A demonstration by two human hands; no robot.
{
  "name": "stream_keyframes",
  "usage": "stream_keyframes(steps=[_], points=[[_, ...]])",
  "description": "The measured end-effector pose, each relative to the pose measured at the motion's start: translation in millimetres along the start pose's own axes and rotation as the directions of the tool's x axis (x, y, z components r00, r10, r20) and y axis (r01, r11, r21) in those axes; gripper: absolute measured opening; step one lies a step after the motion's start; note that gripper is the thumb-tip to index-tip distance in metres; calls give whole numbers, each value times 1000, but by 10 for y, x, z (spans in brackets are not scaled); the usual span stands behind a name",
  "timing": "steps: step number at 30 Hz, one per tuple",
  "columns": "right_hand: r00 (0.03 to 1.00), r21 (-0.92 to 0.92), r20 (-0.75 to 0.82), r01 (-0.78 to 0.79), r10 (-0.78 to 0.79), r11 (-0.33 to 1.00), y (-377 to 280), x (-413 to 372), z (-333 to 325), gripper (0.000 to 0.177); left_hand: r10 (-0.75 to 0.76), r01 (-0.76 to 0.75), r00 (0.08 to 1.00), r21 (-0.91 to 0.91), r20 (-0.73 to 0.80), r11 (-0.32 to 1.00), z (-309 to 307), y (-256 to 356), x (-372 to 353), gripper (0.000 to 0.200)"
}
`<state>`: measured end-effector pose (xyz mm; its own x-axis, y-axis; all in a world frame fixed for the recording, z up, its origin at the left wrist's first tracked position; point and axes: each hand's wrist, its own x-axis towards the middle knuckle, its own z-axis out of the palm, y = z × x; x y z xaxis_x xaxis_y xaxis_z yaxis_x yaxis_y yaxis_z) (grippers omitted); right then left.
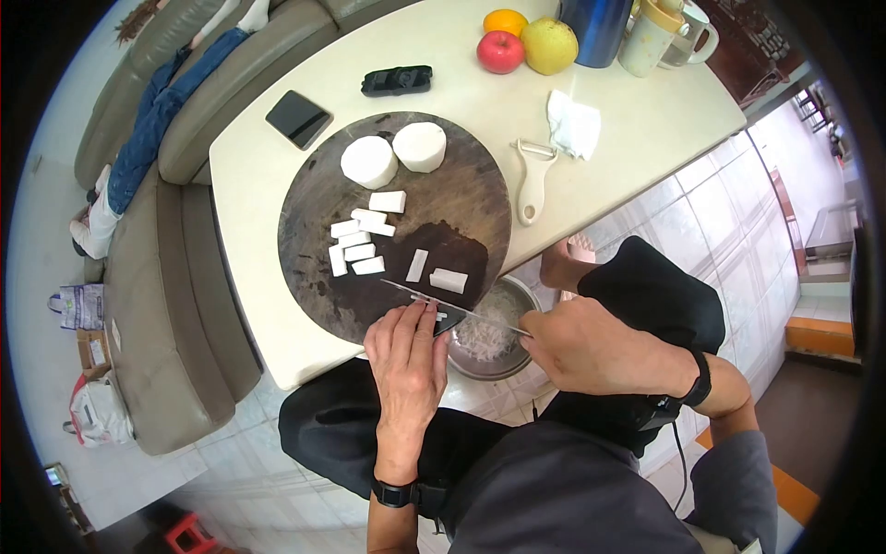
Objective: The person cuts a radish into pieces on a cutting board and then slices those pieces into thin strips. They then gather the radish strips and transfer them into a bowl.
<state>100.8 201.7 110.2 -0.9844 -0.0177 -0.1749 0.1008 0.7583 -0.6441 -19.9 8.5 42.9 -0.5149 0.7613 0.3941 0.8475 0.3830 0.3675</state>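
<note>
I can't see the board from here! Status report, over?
Left hand flat on cutting board edge, fingertips at white strips. Right hand shut on knife, blade across board. Steel bowl of shreds below the edge.

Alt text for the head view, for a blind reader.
A right hand holds a knife at the edge of a round cutting board, the left hand pressing beside the blade. Cut white pieces lie on the board.

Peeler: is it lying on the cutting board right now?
No, the peeler lies on the table beside the cutting board, not on it.
</note>
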Motion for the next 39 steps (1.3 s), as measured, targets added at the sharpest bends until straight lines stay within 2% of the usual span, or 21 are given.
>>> stream_keyframes(steps=[8, 13, 20, 22, 26, 28, 31, 34, 39], points=[[1000, -29, -17, -12, 12, 999, -22, -32, 19, 11, 10, -10, 1000, -15, -5, 1000, 13, -17, -7, 34], [997, -162, 61, -36, 46, 986, -191, -1, -29, 13, 10, -11, 1000, 11, 11, 1000, 16, -31, -19, 36], [994, -229, 101, -22, 47, 973, -213, 66, -61, 14, 22, -22, 1000, -14, -20, 1000, 20, -51, -18, 33], [995, -256, 97, 1, 24, 967, -205, 116, -2, 13, 13, -13, 1000, -18, 12, 1000, 25, -66, -32, 33], [998, -249, 26, 58, -53, 967, -283, 280, 103, 12, -8, 8, 999, -8, 35, 1000, 28, -55, -69, 33], [999, -254, -25, 26, -33, 967, -259, 338, 130, 13, 23, -23, 998, 3, -58, 1000, 68, -64, -87, 33], [1000, -226, -6, 4, -5, 974, -152, 301, 103, 13, 19, -23, 990, -27, -143, 999, 20, -26, -105, 33], [999, -218, 18, -32, 37, 975, -149, 230, 63, 12, 42, -44, 993, -16, -112, 999, 34, -83, -145, 34], [1000, -200, 10, 3, -1, 980, -119, 134, 36, 13, 34, -34, 995, -1, -97, 999, 33, -68, -121, 32]])
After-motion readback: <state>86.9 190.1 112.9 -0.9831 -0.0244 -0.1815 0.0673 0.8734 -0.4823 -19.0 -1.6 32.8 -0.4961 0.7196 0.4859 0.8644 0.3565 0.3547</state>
